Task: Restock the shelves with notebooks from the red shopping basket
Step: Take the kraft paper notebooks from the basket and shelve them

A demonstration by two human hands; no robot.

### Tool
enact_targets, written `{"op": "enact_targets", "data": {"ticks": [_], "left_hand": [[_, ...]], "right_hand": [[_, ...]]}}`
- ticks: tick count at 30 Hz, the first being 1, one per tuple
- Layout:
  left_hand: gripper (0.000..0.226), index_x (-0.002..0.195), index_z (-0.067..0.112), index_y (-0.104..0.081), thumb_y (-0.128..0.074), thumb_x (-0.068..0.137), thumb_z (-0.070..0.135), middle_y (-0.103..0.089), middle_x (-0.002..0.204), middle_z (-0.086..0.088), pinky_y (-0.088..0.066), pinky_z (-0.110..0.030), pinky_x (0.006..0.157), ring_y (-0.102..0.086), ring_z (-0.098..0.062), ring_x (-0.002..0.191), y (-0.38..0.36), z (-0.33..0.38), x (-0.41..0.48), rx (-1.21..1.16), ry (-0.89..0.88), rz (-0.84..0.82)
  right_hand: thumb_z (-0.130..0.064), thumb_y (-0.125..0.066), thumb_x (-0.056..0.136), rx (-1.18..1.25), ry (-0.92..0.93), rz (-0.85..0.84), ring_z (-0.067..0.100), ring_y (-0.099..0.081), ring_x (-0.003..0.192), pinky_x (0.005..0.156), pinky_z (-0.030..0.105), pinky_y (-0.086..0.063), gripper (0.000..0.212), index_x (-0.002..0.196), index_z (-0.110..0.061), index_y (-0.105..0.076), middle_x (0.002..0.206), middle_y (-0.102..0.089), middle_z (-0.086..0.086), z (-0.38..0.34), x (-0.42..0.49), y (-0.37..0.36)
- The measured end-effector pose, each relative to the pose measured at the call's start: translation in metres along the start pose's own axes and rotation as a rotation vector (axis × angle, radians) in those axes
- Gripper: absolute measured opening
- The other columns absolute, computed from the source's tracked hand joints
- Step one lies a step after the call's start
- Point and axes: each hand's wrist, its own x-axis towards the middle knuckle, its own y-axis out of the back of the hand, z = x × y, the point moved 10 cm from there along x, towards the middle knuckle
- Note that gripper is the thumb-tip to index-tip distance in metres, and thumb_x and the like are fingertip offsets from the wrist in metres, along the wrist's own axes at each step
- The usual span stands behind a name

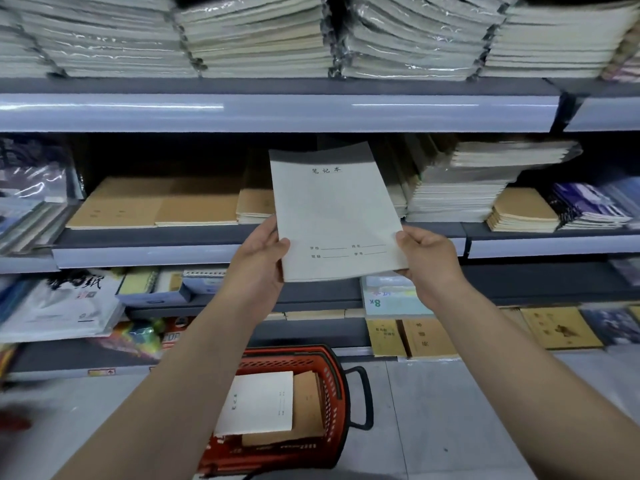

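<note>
- Shelving fills my view: grey tiers packed with stationery, with pale floor below.
- Both of my hands hold up a grey-white notebook, its cover facing me, in front of the middle shelf.
- My left hand grips its lower left edge, thumb on the cover; the other fingers are hidden behind the notebook.
- My right hand pinches the lower right corner, thumb on top, its fingers likewise out of sight.
- I see printed characters at the cover's top and ruled lines near its bottom, too small for me to read.
- Behind the notebook, I can see brown books lying flat on the middle shelf to the left and a white stack to the right; what lies directly behind is covered.
- On the floor below sits the red basket, its left part hidden by my left forearm; inside I see a white notebook resting on a brown one.
- Wrapped stacks on the top shelf are cut off by the frame.
- At the lower left, I see only a blur of coloured packs.
</note>
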Motion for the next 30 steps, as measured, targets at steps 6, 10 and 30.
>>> {"op": "enact_targets", "data": {"ticks": [6,10,30], "left_hand": [[0.044,0.141,0.022,-0.048,-0.036,0.103,0.002,-0.067,0.126,0.008,-0.052,-0.034,0.096,-0.063,-0.015,0.117,0.003,-0.003,0.023,-0.015,0.03,-0.045],[0.044,0.138,0.021,-0.052,-0.036,0.103,-0.001,-0.068,0.124,0.006,-0.051,-0.038,0.098,-0.063,-0.015,0.116,0.007,0.0,0.036,-0.014,0.046,-0.076],[0.044,0.123,0.028,-0.059,-0.036,0.102,-0.003,-0.069,0.119,0.012,-0.047,-0.039,0.102,-0.061,-0.016,0.119,0.005,-0.012,0.089,-0.009,0.073,-0.066]], "right_hand": [[-0.011,-0.052,0.099,0.006,-0.024,0.065,0.012,-0.061,0.082,0.07,0.027,-0.057,0.021,0.092,-0.022,-0.067,0.089,-0.068,-0.006,0.007,0.01,-0.003],[-0.01,-0.052,0.099,0.028,-0.032,0.127,0.013,-0.061,0.082,0.065,0.025,-0.055,0.017,0.096,-0.019,-0.067,0.089,-0.067,-0.005,0.01,0.012,-0.005],[-0.011,-0.055,0.098,0.046,-0.107,0.204,0.02,-0.061,0.092,0.081,0.038,-0.057,0.015,0.097,-0.019,-0.067,0.095,-0.068,0.001,0.032,0.061,-0.009]]}}
